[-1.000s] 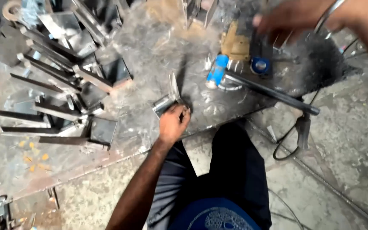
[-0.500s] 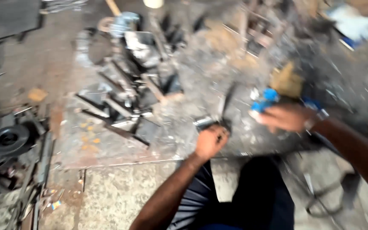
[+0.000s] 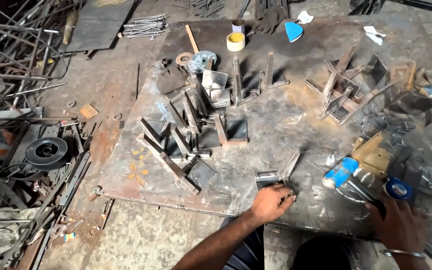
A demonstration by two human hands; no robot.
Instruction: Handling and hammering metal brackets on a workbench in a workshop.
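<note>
My left hand [image 3: 270, 202] reaches over the near edge of a scuffed steel worktable [image 3: 296, 125] and closes its fingers on a small angled metal bracket [image 3: 277, 175] lying flat there. My right hand [image 3: 398, 226], with a bangle on the wrist, grips the dark shaft of a tool with a blue-wrapped head [image 3: 341, 172] at the table's near right. A blue roll [image 3: 399, 189] lies just beyond that hand, next to a tan metal plate [image 3: 373, 155].
Welded bracket pieces are piled at the table's middle left [image 3: 191, 135] and back right [image 3: 348, 92]. A yellow tape roll [image 3: 235, 42] stands at the back. On the floor to the left are a wire spool [image 3: 47, 152], loose rods [image 3: 18, 65] and scrap.
The view has steadied and widened. My right hand came down to the near right edge and now holds the tool's shaft. My left hand stays on the bracket.
</note>
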